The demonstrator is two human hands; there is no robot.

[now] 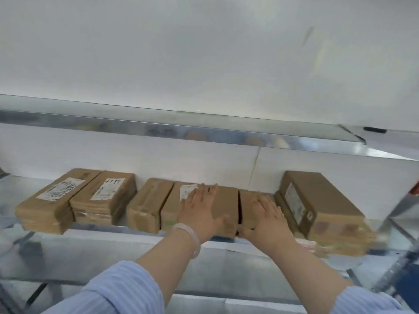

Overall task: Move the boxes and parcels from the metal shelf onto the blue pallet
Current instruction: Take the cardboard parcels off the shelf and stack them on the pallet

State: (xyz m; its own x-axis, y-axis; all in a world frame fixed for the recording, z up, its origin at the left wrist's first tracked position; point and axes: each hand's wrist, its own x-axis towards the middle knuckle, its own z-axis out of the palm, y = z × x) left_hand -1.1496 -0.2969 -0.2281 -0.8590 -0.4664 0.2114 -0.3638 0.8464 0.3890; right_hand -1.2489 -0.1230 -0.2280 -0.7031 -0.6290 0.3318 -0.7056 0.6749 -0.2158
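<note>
Both arms reach up and forward from the bottom of the frame and draw together near the centre. The left hand [199, 211] lies palm down, its fingers [204, 191] straight and slightly spread. The right hand [266, 217] lies just beside it, equally flat (thumbs close together). A pale bracelet [189, 239] circles the left wrist. Blue striped sleeves [118, 291] leave both forearms bare.

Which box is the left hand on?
The fourth box from the left, white label at its far corner; left hand lies flat on top. Right hand covers its right neighbour.
</note>
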